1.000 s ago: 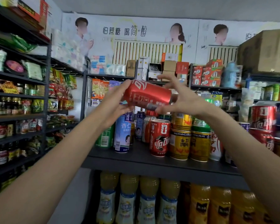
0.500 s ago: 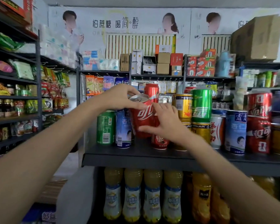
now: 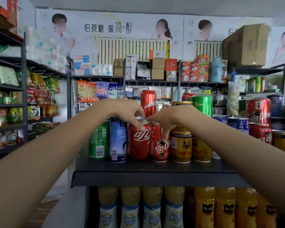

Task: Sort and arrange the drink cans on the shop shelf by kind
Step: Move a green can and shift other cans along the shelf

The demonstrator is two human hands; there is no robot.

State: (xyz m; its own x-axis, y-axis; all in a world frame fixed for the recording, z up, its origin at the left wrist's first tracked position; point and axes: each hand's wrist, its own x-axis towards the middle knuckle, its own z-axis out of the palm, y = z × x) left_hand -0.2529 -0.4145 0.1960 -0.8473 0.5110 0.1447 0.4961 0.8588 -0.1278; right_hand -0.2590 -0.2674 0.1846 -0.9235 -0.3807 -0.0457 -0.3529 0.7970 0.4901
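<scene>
Standing upright at the centre of the frame, the cola can [image 3: 139,139] sits on the black shelf [image 3: 155,171], touching a pale blue can [image 3: 118,140] to its left and a shorter red can [image 3: 160,145] to its right. The left hand [image 3: 127,111] comes over its top, fingers curled down onto the rim and upper side, gripping it. The right hand [image 3: 173,117] reaches in from the right, fingers bent downward, with fingertips on the shorter red can; whether it truly grips that can I cannot tell. A green can [image 3: 99,140] stands at the row's left end, yellow cans [image 3: 181,145] to the right. A tall red can [image 3: 148,102] rises behind the hands, and a tall green one [image 3: 202,104] stands right of it. Juice bottles [image 3: 130,208] fill the bottom of the frame.
</scene>
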